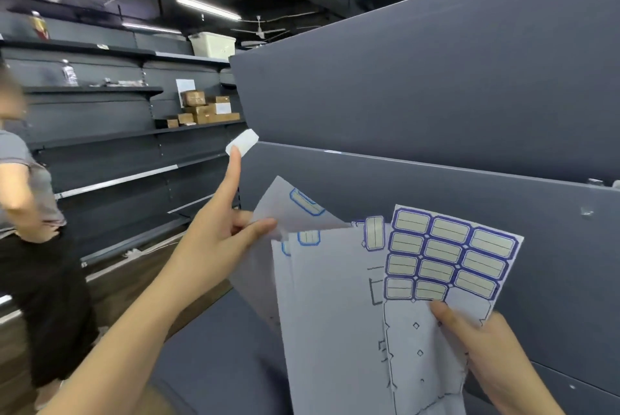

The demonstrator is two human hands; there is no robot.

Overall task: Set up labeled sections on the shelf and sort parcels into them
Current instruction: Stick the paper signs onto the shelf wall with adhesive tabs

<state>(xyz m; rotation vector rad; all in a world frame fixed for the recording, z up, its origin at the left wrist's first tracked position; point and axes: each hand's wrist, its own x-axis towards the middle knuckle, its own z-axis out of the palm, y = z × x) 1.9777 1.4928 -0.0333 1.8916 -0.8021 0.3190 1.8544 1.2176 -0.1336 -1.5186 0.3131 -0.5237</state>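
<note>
**First:** Our right hand (483,344) gripped the label sheets (335,297) from below, thumb pressed over the fullest one. Our left hand (214,233) pinched a corner of the same fan between thumb and curled fingers.

**Second:** And the forefinger (233,173)?

**First:** It pointed straight up, with one loose label (242,143) stuck by its edge to the tip, just off the end of the grey shelf (436,85).

**Second:** So we were at the labelling, not the sorting. The parcels (208,109) sat on the far shelving (100,92), well apart from us.

**First:** Yes. To do it well, we judged the label should go on a flat face of the panel, level with its long ridge. One edge should touch first, then we would smooth along so no crease formed.

**Second:** With both hands on paper, that looked awkward.

**First:** We thought the left should release the sheets to the right, freeing the thumb to press the label flat. The label hung by so little that a brush against the panel could have folded it over.

**Second:** We could not tell whether it bore any writing; the face we saw looked blank.
</note>
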